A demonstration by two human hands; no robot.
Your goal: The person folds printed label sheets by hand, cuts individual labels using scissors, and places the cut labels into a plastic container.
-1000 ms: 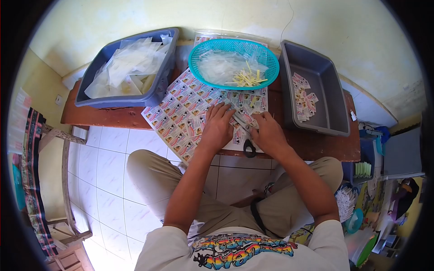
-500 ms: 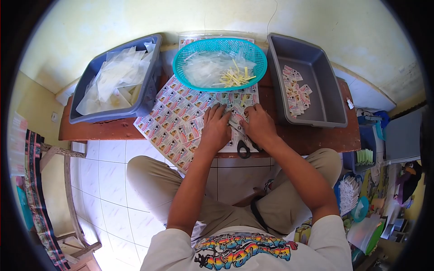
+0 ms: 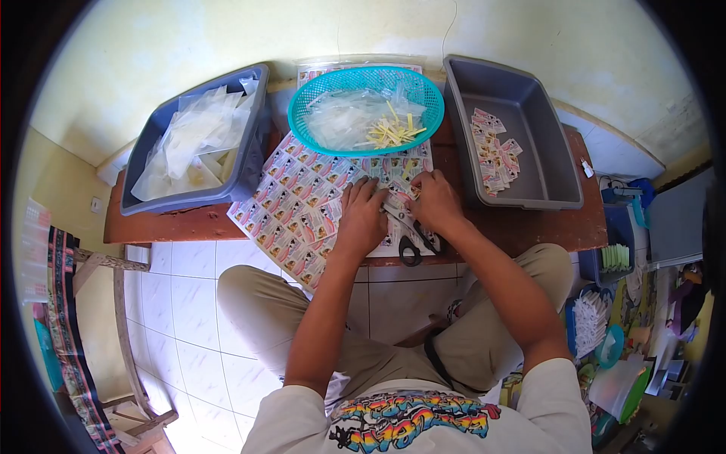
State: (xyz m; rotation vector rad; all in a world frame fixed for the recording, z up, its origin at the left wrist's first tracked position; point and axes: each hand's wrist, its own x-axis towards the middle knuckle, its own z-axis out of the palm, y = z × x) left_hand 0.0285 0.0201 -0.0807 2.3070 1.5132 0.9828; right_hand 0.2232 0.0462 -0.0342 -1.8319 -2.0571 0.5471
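My left hand (image 3: 363, 216) lies on the printed label sheet (image 3: 291, 197), fingers stretched forward and thumb near the scissors. My right hand (image 3: 439, 203) is curled at the sheet's right side, fingertips drawn together; what they pinch is too small to make out. Between my hands is a pair of scissors (image 3: 409, 254), dark handles toward me and metal blades pointing away, partly covered by the hands. Small printed pieces lie near my fingertips. Just beyond is a turquoise basket (image 3: 293, 113) with clear plastic bags (image 3: 340, 117) and yellow strips (image 3: 397, 134).
On the left of the wooden bench (image 3: 170, 221) stands a grey tub (image 3: 189, 198) of translucent bags. The grey tub (image 3: 541, 200) on the right holds cut labels (image 3: 495, 155). My folded legs are under the bench's near edge. Containers and several goods crowd the floor at right.
My right hand's fingers have shifted slightly and drawn closer together. My left hand stays nearly in place. The whole view has moved a little.
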